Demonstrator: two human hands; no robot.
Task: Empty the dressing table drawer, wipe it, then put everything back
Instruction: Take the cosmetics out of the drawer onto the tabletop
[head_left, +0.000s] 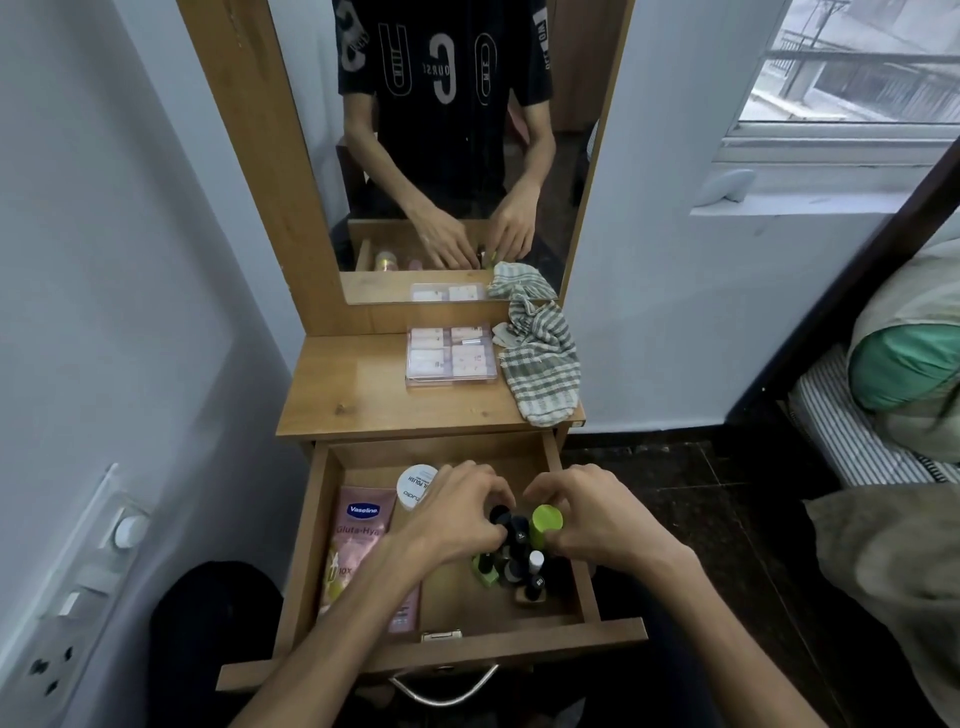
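Note:
The wooden drawer (587, 582) of the dressing table stands pulled out below me. In it lie a pink Vaseline tube (358, 540), a white round jar (414, 486) and a cluster of small nail polish bottles (519, 564) at the right. My left hand (457, 512) curls over the black-capped bottles, fingers closed on one of them. My right hand (587, 514) grips a green-capped bottle (545, 522) beside them. A striped grey-and-white cloth (540, 369) lies on the tabletop at the right, next to a clear box (451, 356) of pale cards.
The mirror (457, 156) above the wooden tabletop (358, 395) reflects a person's arms. A white wall with a switch panel (78, 587) stands at the left. A bed with a green pillow (904, 364) is at the right, and dark floor lies between.

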